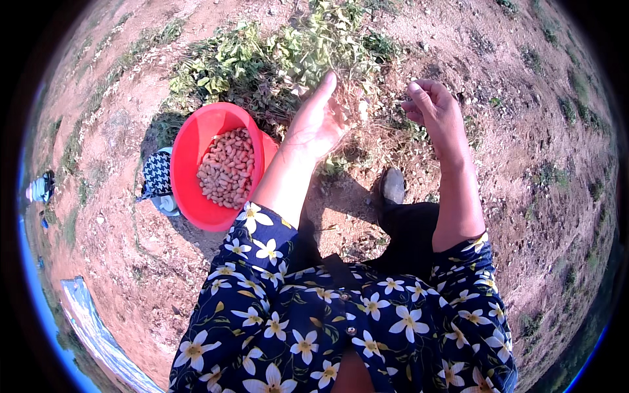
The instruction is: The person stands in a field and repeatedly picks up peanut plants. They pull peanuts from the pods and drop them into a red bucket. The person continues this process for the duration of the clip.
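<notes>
My left hand (322, 123) is at the centre, thumb raised, wrapped around the stems of an uprooted peanut plant (322, 46). Leaves spread beyond the thumb, while dry roots with a few pale pods (363, 108) hang at the palm side. To the right of these roots is my right hand (432, 105), its thumb bent against curled fingers. Whether something small sits between them is hidden. Beside my left forearm stands a red plastic bucket (182, 182), partly filled with picked peanuts in their shells (228, 169).
A heap of leafy peanut vines (221, 69) lies beyond the bucket. A houndstooth-patterned cloth item (157, 173) is against the bucket's left side. My dark shoe (393, 185) rests on dry soil. Far left are another person (42, 188) and a pale sheet (93, 324) on the ground.
</notes>
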Motion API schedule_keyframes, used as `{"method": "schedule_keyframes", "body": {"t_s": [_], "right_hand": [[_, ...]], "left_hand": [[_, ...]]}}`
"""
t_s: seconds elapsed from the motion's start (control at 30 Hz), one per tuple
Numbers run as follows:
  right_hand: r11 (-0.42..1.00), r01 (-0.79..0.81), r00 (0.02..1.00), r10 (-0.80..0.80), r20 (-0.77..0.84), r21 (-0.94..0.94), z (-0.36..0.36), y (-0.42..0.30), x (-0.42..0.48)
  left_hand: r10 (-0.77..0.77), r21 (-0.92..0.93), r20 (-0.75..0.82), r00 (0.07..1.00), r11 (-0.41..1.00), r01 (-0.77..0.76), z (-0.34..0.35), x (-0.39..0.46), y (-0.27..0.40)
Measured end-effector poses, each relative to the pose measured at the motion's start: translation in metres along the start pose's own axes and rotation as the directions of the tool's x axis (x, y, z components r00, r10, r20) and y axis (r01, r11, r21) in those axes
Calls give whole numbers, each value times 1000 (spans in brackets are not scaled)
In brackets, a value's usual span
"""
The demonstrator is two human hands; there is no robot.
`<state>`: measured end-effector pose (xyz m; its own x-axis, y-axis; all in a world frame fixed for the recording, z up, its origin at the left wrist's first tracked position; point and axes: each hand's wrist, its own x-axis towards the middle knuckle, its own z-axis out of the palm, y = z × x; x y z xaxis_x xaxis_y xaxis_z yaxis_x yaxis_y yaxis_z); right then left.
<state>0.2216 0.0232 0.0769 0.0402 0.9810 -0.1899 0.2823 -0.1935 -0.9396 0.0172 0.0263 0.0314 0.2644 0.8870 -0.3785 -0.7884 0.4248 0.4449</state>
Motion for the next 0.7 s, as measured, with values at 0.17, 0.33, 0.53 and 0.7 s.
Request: {"method": "schedule_keyframes", "body": {"t_s": [0.17,0.33,0.53,0.7], "right_hand": [[959,-114,951,31,307,258,36,-15,-23],[916,-227,901,69,428,330,56,-13,-26],[846,-312,856,53,514,433,59,-3,-23],[829,-334,844,50,535,449,61,-11,-25]], "left_hand": [[15,40,115,993,999,-20,-5,-4,6],[-28,15,64,998,1000,27,-9,1,4],[28,138,4,1000,990,-28,0,4,-6],[-72,210,222,972,977,25,-70,45,-23]]}}
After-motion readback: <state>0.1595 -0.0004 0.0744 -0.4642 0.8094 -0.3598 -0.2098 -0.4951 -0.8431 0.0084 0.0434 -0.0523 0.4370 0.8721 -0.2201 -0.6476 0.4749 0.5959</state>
